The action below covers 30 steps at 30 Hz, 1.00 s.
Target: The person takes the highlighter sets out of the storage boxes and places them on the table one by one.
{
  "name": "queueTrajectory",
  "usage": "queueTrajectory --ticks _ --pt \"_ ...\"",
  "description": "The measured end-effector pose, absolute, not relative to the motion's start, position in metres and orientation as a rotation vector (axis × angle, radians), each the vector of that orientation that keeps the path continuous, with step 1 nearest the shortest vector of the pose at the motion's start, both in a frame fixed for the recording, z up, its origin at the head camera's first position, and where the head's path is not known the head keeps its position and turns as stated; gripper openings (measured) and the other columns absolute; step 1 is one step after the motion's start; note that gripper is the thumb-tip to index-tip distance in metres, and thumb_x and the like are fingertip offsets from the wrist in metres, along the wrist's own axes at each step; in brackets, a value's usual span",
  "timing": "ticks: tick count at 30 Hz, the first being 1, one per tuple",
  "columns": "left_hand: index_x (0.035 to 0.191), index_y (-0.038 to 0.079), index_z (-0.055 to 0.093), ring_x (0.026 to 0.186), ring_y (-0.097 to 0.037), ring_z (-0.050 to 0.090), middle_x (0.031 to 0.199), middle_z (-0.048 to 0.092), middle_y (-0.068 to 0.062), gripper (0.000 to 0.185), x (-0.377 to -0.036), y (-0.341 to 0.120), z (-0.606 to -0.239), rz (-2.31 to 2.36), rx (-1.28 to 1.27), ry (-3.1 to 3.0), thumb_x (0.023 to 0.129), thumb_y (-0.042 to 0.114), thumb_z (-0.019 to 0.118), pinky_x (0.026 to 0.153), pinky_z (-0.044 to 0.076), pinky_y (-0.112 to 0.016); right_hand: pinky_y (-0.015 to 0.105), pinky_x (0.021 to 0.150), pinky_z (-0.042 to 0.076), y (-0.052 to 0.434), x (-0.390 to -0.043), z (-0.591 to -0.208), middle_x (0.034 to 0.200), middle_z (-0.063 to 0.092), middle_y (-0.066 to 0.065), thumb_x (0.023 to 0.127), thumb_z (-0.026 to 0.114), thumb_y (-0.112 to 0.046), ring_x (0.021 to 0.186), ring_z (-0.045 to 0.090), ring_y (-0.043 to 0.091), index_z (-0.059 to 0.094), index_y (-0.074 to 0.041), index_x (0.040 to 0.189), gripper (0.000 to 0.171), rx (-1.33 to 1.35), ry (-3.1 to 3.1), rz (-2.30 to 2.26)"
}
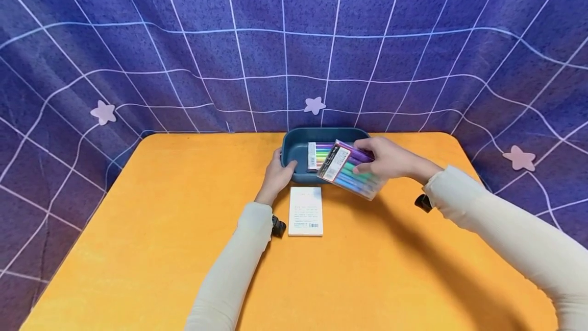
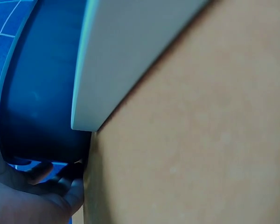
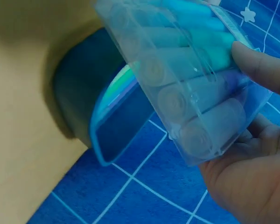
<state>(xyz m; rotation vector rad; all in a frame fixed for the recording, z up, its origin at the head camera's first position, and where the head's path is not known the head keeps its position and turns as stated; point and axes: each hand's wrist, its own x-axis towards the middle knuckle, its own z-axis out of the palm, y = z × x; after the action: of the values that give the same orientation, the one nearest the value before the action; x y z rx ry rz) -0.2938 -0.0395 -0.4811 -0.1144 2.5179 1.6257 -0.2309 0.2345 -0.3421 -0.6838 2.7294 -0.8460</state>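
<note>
A dark teal plastic bin (image 1: pixel 296 153) stands at the table's back edge. My left hand (image 1: pixel 277 172) grips its left end, thumb at the rim and fingers along the outside; the left wrist view shows the fingers by the bin wall (image 2: pixel 42 93). Over the bin's front right side, my right hand (image 1: pixel 383 157) holds a tilted clear pack of markers (image 1: pixel 351 170), purple to green to blue, with a white label. In the right wrist view the thumb presses one face of the marker pack (image 3: pixel 182 88). Inside the bin lies another pack of rainbow-coloured pens (image 1: pixel 318 157), partly hidden.
A white box (image 1: pixel 305 211) with small print and a barcode lies flat just in front of the bin. The orange tabletop (image 1: pixel 174 229) reaches back to a blue gridded curtain (image 1: pixel 257 55) behind the bin.
</note>
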Motion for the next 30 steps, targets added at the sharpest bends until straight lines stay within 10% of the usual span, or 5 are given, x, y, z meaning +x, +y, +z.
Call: queueTrajectory --ticks 30 --pt "0.159 0.021 0.024 0.144 -0.033 0.042 0.16 0.039 -0.01 0.066 -0.294 -0.039 -0.482 1.621 -0.104 2.516 0.101 0.033 0.054 0.119 0.036 -0.057 0.025 0.078 0.056 0.256 -0.211 -0.387 0.104 0.071 0.014 0.092 0.069 -0.016 0.085 0.067 0.015 0.059 0.0 0.126 0.038 -0.378 2.492 -1.237"
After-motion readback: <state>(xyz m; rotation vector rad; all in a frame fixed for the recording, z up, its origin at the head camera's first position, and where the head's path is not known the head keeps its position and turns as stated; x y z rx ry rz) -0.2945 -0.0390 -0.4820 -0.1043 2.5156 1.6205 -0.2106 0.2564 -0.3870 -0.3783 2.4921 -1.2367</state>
